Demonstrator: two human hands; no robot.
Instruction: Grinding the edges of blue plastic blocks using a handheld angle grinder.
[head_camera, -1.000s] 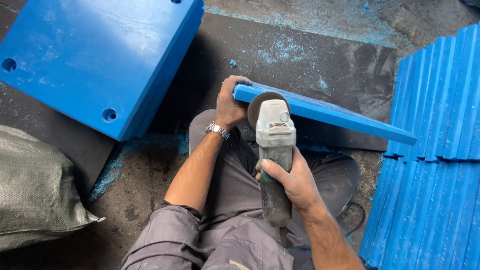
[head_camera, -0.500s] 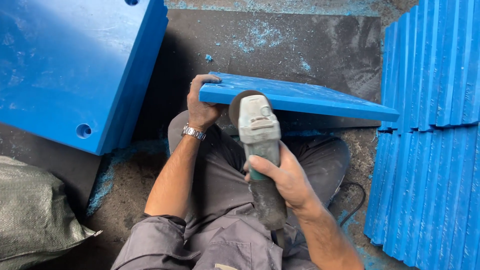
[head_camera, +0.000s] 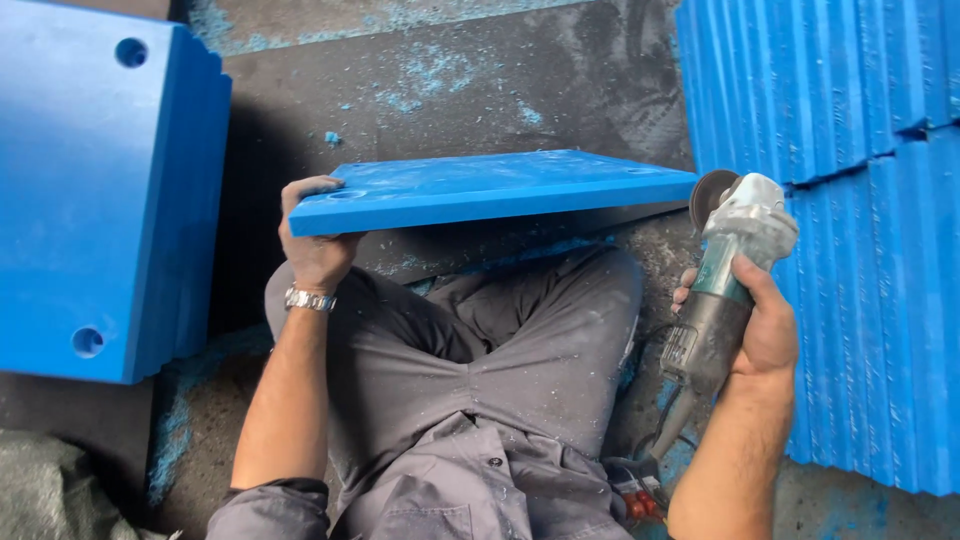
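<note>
My left hand (head_camera: 315, 240) grips the near left corner of a flat blue plastic slab (head_camera: 490, 187), holding it level above my crossed legs in grey trousers (head_camera: 480, 350). A round hole shows near that corner. My right hand (head_camera: 755, 320) holds a grey angle grinder (head_camera: 725, 270) upright at the slab's right end, its disc (head_camera: 712, 195) just beside the slab's right edge. A metal watch sits on my left wrist (head_camera: 308, 299).
A stack of blue slabs with holes (head_camera: 100, 200) stands at the left. More blue slabs (head_camera: 850, 200) stand on edge in rows at the right. The dark floor (head_camera: 450, 90) is dusted with blue shavings. A grey sack (head_camera: 50, 490) lies at the bottom left.
My right hand has carried the grinder from the slab's near edge, in front of me, out to its right end. The slab now lies flatter and further left in view.
</note>
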